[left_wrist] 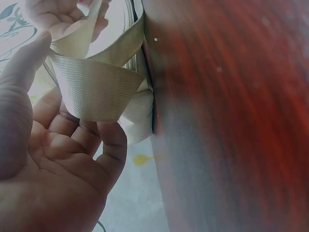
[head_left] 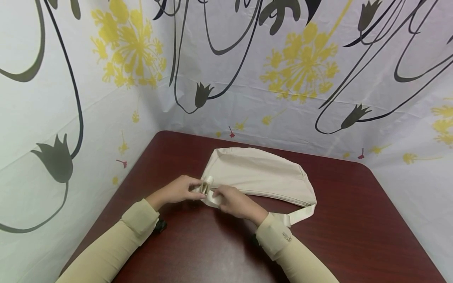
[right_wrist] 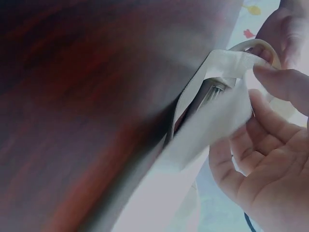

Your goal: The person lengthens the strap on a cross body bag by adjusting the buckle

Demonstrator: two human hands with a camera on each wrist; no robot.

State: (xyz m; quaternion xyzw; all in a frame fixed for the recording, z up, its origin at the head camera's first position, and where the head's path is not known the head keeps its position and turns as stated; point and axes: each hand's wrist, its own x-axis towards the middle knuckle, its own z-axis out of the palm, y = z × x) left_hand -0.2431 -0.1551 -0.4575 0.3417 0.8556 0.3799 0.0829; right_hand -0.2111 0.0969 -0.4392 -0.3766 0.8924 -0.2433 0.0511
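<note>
A cream fabric shoulder bag [head_left: 260,169] lies on the table with its zipped edge towards me. My left hand [head_left: 181,188] is at the bag's left end. In the left wrist view its thumb and fingers hold a folded loop of the bag's webbing strap [left_wrist: 94,87]. Close by on the right, my right hand [head_left: 236,201] pinches another stretch of that strap [right_wrist: 217,121] between thumb and fingers. Part of the strap near the left fingers looks golden in the head view; whether a buckle sits there I cannot tell.
The dark red wooden table [head_left: 191,243] has rounded far corners. White cloth walls [head_left: 226,106] printed with flowers stand close behind it and on both sides. Off the bag's right end, the strap's other end [head_left: 301,214] lies on the tabletop.
</note>
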